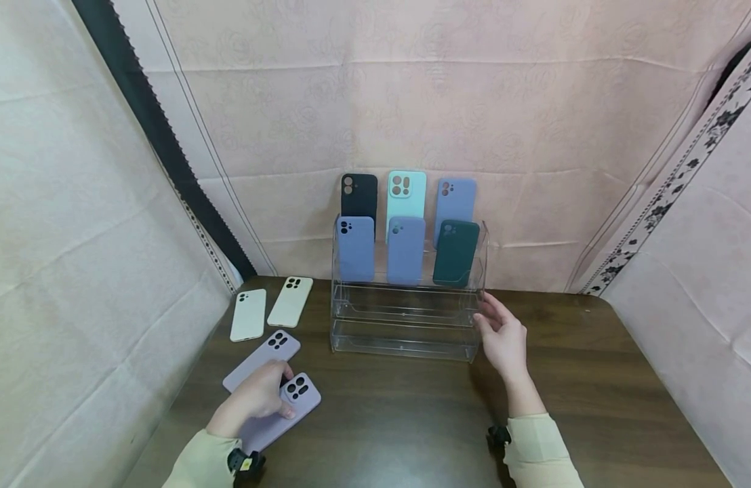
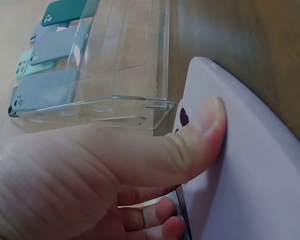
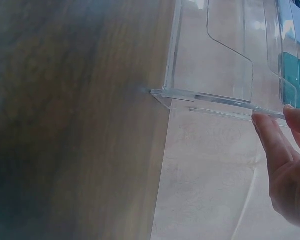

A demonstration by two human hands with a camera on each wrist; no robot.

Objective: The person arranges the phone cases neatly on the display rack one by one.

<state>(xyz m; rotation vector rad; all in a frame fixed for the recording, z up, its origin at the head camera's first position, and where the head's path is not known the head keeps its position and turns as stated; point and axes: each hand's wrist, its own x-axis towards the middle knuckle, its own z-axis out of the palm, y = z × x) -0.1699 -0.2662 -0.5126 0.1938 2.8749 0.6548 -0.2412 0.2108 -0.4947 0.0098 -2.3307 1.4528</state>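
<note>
My left hand (image 1: 259, 394) grips a lilac phone case (image 1: 296, 400), thumb on its back and fingers at its edge, as the left wrist view shows. Just behind lies a second lilac phone case (image 1: 268, 358). On the right, my right hand (image 1: 503, 335) pinches the side panel of a clear tiered display stand (image 1: 406, 349) between thumb and fingers. The stand's upper tiers hold a black case (image 1: 359, 193), a mint case (image 1: 406, 193), a blue case (image 1: 456, 196), two more blue cases in front, and a dark green case (image 1: 456, 252). Its two lower tiers hold nothing.
Two whitish phone cases, one upright-lying (image 1: 249, 315) and one slanted (image 1: 291, 301), lie left of the stand. The brown wooden table (image 1: 388, 420) is bounded by pale cloth (image 1: 442, 102) at the back and both sides.
</note>
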